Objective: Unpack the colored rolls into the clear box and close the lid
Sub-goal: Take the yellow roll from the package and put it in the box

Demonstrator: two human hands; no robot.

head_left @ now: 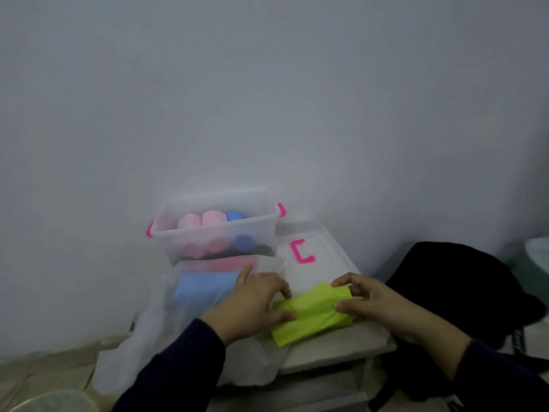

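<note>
A lime-green roll (312, 313) lies on the small white table (341, 349), loosely unfolded. My left hand (252, 304) grips its left end and my right hand (374, 304) pinches its right end. Behind it stands the clear box (217, 233) with pink latches, open, holding two pink rolls (202, 221) and a blue roll (234, 216). A translucent white bag (184, 322) in front of the box still shows a blue roll (202, 288) and a pink roll (228, 264) inside. The clear lid (323, 251) with a pink clip (301, 251) lies flat to the box's right.
A black bag or garment (463, 292) sits right of the table. A pale wall rises close behind the box. A round pale object (50, 401) shows at the bottom left on the floor, and another pale rim (537, 254) at the far right.
</note>
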